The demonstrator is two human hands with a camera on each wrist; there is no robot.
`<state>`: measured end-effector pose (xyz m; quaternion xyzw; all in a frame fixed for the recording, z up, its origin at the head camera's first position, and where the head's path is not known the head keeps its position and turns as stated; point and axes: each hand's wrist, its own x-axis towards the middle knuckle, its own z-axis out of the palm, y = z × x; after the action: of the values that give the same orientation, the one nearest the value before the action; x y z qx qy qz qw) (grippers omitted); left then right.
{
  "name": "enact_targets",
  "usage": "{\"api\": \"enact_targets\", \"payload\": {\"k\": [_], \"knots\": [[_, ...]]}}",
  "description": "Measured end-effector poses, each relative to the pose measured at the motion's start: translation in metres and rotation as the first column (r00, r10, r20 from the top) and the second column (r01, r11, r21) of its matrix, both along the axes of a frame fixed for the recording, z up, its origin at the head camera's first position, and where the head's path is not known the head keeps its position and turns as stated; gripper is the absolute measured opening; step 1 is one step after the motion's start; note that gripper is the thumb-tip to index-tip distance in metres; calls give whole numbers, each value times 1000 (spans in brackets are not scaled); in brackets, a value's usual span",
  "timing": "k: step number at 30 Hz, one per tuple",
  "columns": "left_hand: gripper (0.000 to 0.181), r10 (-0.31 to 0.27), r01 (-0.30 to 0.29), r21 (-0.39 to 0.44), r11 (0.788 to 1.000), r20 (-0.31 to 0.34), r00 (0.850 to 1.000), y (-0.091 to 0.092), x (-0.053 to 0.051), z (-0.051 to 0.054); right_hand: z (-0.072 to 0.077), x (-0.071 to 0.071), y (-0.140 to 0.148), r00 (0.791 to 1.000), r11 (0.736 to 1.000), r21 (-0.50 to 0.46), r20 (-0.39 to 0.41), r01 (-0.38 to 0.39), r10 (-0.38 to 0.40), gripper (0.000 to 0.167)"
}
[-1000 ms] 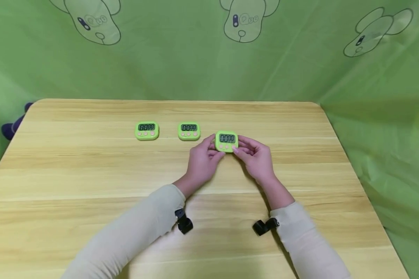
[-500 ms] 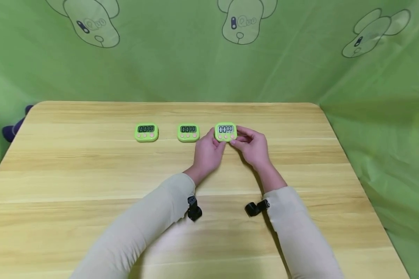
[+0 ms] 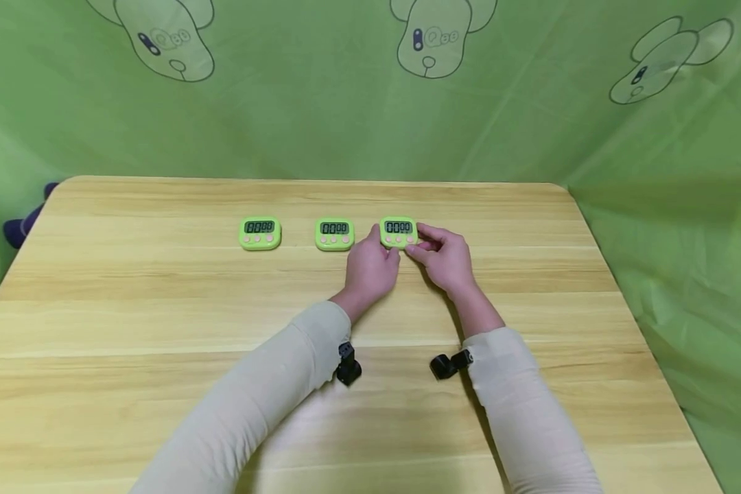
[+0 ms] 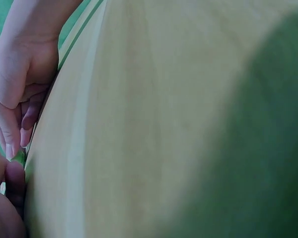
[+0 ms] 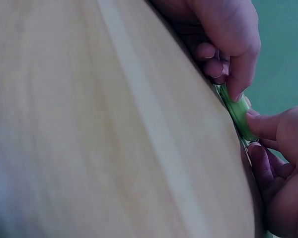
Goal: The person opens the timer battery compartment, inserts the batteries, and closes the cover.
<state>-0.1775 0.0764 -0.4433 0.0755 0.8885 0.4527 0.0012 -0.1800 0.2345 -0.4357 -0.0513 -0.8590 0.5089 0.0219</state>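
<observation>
A green digital timer with a display reading zeros and pink buttons is at the right end of a row of 3. My left hand pinches its left side and lower edge. The right hand grips its right side, thumb at the lower corner. In the right wrist view the timer is seen edge-on at the tabletop, between the left thumb and the right thumb. The left wrist view shows only a sliver of it, mostly hidden by fingers. Two matching timers, a middle one and a left one, lie face up.
The wooden table extends around the timers, its far edge just behind them. A green curtain with printed bear heads hangs at the back and sides. Something purple shows beyond the table's left edge. Small black cameras are on both wrists.
Both hands have moved the right timer away from the body, into line with the other two. In the last half second it has hardly shifted; its display looks darker now.
</observation>
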Motion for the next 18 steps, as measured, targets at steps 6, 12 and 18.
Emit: {"api": "enact_targets", "payload": {"k": [6, 12, 18], "knots": [[65, 3, -3, -7, 1000, 16, 1000, 0, -1, 0, 3, 0, -2, 999, 1000, 6, 39, 0, -1, 49], [76, -2, 0, 62, 998, 31, 1000, -3, 16, 6, 7, 8, -1, 999, 1000, 0, 44, -18, 18, 60], [83, -55, 30, 205, 978, 119, 991, -23, 53, 19, 11, 29, -5, 999, 999, 16, -23, -43, 43, 67]]}}
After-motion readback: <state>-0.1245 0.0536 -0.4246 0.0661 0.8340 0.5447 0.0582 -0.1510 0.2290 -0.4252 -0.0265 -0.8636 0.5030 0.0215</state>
